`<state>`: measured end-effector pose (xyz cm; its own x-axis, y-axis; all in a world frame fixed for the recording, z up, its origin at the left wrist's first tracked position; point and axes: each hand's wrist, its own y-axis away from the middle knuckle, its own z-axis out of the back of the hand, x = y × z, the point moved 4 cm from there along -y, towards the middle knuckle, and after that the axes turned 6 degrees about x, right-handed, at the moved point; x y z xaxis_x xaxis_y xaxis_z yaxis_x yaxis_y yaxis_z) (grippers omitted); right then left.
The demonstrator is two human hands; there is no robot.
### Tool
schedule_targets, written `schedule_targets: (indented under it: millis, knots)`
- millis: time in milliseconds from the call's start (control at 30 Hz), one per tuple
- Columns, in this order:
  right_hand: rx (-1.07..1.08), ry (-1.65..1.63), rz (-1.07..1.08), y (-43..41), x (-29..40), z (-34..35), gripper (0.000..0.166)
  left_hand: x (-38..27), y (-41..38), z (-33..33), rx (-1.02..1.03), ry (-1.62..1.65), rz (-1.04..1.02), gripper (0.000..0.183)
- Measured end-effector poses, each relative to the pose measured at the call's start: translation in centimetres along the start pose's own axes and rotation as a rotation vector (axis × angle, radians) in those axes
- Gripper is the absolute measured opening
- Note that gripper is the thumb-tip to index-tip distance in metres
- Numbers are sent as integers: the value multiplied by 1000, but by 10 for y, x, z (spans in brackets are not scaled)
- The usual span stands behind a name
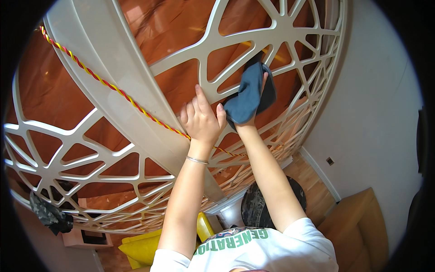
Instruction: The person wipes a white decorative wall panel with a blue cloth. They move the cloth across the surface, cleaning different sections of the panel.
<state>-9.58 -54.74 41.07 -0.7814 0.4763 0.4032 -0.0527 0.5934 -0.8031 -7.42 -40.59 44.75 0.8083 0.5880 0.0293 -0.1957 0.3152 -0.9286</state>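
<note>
A white openwork lattice screen point(283, 29) rises before me, with a reddish-brown surface point(170, 30) showing through its openings. My right hand point(249, 122) holds a dark blue-grey cloth point(246, 93) against the lattice; the cloth covers most of its fingers. To the left, my left hand point(203, 119) has its fingers apart near a lattice bar, beside the wide white post point(112, 68); whether a fingertip touches the bar I cannot tell. A twisted red and yellow cord point(115, 88) crosses the post slantwise and passes behind my left wrist.
A camouflage cloth point(51, 212) hangs at the lower left. Below are a yellow chair point(142, 246), a dark round stool or table point(251, 205) and a brown sofa point(353, 227). A pale wall point(370, 102) stands at the right.
</note>
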Motion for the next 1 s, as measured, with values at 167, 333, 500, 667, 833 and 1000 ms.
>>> schedule_targets:
  millis: [167,333,500,667,833,1000]
  knots:
    - [112,399,-210,80,-35,-2,55,2,4,-4,-28,18,-11,69]
    - [496,613,-431,119,-40,5,49,4,4,-6,9,-18,-4,72]
    - [503,1012,195,25,31,-11,27,13,8,-6,-12,74,-36,87]
    - [474,1021,232,27,0,-10,23,15,5,1,-4,82,-49,95]
    - [327,139,-292,87,-112,50,35,-3,1,-4,-19,130,-49,93]
    - [509,775,-526,90,28,-34,29,20,13,7,13,179,-76,78]
